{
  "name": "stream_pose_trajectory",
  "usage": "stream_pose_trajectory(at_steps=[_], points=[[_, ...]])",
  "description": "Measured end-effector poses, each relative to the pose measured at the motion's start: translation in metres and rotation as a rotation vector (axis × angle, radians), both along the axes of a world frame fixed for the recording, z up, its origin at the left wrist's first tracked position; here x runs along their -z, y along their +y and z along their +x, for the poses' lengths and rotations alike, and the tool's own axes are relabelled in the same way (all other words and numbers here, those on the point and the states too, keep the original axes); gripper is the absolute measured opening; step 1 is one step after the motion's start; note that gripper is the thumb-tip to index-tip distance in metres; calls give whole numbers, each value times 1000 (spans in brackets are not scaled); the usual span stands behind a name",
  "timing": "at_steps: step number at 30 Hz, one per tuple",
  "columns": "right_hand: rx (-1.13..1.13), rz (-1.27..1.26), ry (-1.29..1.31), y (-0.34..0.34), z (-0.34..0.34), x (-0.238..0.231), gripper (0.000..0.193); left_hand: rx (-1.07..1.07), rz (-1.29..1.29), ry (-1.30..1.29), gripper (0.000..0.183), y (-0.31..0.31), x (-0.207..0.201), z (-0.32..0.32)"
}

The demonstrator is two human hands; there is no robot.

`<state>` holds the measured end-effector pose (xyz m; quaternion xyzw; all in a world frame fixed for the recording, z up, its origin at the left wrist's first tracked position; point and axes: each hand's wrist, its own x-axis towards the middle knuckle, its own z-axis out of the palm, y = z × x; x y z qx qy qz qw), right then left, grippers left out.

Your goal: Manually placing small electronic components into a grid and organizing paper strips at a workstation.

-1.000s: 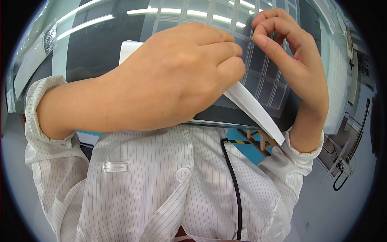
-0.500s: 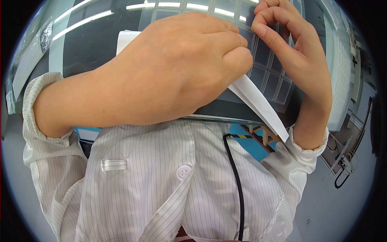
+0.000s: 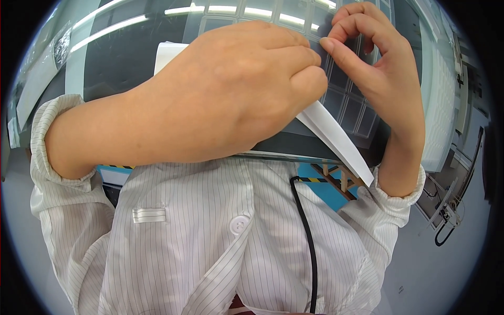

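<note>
My left hand (image 3: 231, 89) is curled closed, its back toward me, over a strip of white paper (image 3: 336, 139). One end of the strip slants out below the fingers toward my right sleeve. White paper (image 3: 168, 55) also shows beyond the wrist; whether it is the same strip is hidden by the hand. My right hand (image 3: 383, 68) is just right of the left, its thumb and fingers curled together in a pinch. Anything between those fingertips is too small to make out. Both hands are above a clear plastic tray with compartments (image 3: 352, 113).
The tray lies on a dark table surface (image 3: 115, 63) that reflects ceiling lights. A clear plastic bag (image 3: 47, 79) with white material lies at the far left. A black cable (image 3: 310, 236) hangs down my striped coat. Wooden slats (image 3: 344, 178) show below the table edge.
My right hand has shifted slightly left, closer to my left hand, with its thumb tip a little further out. The left hand and the paper strip have barely moved.
</note>
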<state>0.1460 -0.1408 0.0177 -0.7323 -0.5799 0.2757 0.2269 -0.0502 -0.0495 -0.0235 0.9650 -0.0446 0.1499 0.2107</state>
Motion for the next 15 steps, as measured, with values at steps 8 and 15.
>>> stream_pose_trajectory(at_steps=[8,15], points=[[-8,65,13,-3,-1,4,12,-40,-68,-296,14,-6,20,10],[-147,143,179,-10,28,29,8,-55,-86,-288,14,-7,19,10]])
